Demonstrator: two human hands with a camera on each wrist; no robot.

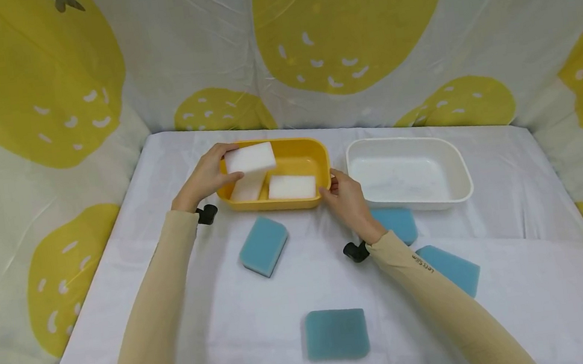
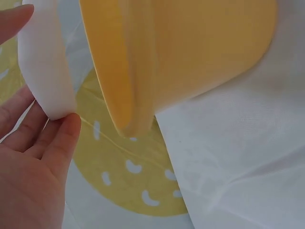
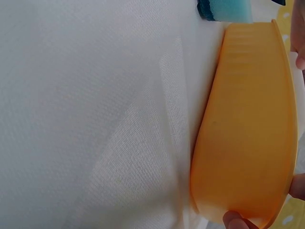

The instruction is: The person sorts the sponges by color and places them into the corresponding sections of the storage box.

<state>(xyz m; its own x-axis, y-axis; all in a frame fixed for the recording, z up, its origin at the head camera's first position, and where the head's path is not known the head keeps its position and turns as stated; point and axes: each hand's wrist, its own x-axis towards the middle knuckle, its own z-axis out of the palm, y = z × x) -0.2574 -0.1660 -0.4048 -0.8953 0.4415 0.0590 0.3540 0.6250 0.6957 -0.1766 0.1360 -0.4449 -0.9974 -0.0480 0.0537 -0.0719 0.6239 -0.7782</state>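
Between thumb and fingers, my left hand pinches a white sponge above the left end of a yellow tub. The left wrist view shows this sponge raised beyond the tub's rim. Two more white sponges lie inside, one partly hidden under the held sponge and another flat near the front wall. At the tub's right end, my right hand grips the rim, thumb and fingers on either side. Only fingertips of it show in the right wrist view, against the yellow wall.
To the right stands a white tub. Several blue sponges lie on the white cloth: one before the yellow tub, one near the front, and others by my right arm. A lemon-print curtain hangs behind.
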